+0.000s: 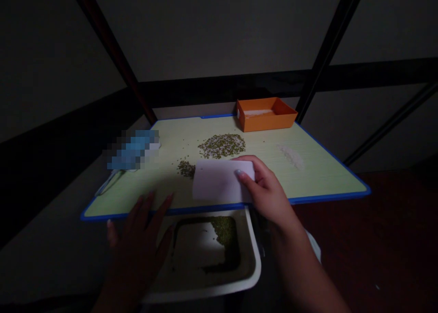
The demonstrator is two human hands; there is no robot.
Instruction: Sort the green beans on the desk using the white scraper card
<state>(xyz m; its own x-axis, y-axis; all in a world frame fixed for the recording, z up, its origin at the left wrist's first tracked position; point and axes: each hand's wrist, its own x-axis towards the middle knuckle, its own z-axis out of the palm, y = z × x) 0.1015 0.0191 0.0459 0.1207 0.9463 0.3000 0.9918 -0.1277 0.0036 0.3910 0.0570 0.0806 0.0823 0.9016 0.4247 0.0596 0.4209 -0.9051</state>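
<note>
My right hand (pixel 263 185) pinches a white card (pixel 219 180) near the front edge of the pale green table (pixel 171 130). Close to the card's left end lies a small heap of green beans (pixel 185 168), partly hidden by the card. A larger spread of green beans mixed with white grains (pixel 222 145) lies just behind it. My left hand (pixel 143 226) is in shadow at the front edge with its fingers spread, holding nothing. Below the edge, between my hands, a white basin (pixel 251 258) contains green beans (pixel 226 233) along its right side.
At the back right stands an orange box (pixel 268 121) with white grains inside. A small strip of white grains (pixel 291 157) lies on the right of the table. On the left is a blurred blue object (pixel 133 149). Dark-framed wall panels rise behind the table.
</note>
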